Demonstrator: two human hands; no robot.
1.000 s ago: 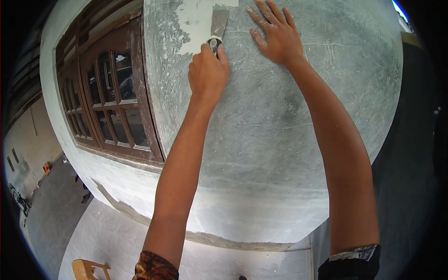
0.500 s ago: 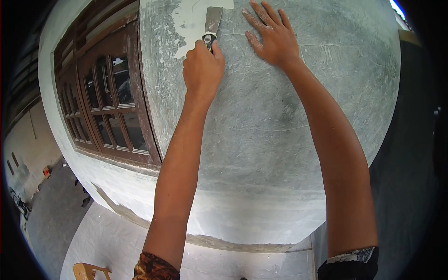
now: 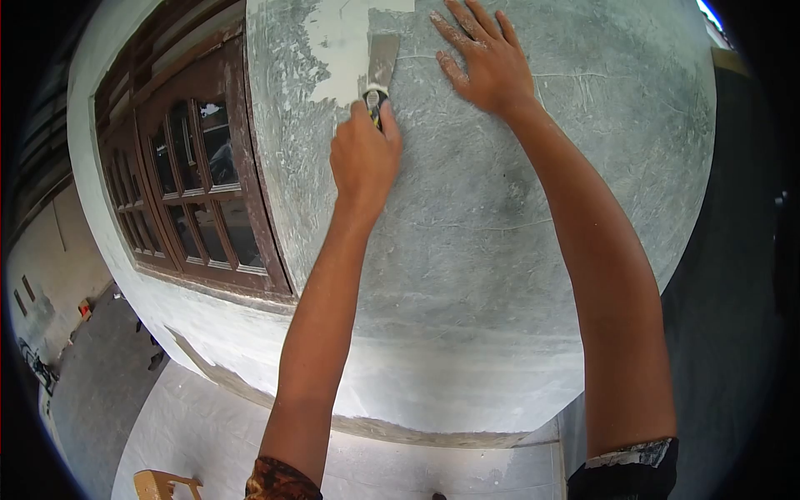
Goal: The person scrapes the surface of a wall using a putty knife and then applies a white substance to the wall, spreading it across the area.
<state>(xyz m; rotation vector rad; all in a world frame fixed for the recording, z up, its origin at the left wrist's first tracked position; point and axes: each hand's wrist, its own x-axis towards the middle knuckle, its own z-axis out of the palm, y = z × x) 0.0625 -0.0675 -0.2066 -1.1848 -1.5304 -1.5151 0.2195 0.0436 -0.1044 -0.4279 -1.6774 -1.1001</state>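
Observation:
My left hand (image 3: 365, 154) is closed round the dark handle of a putty knife (image 3: 382, 62). The knife's metal blade points up and lies against the grey wall (image 3: 467, 275), at the right edge of a patch of white coating (image 3: 342, 50). To the right, my right hand (image 3: 490, 62) rests on the wall with its fingers spread. White dust marks its fingers, and nothing is held in it.
A brown wooden window (image 3: 196, 167) with glass panes is set in the wall on the left. At the lower left stands part of a light brown wooden stool or chair (image 3: 158, 483) on the pale floor (image 3: 200, 425).
My left hand and the putty knife have moved down the wall a little, and more of the white patch shows beside the blade. My right hand has stayed almost in place.

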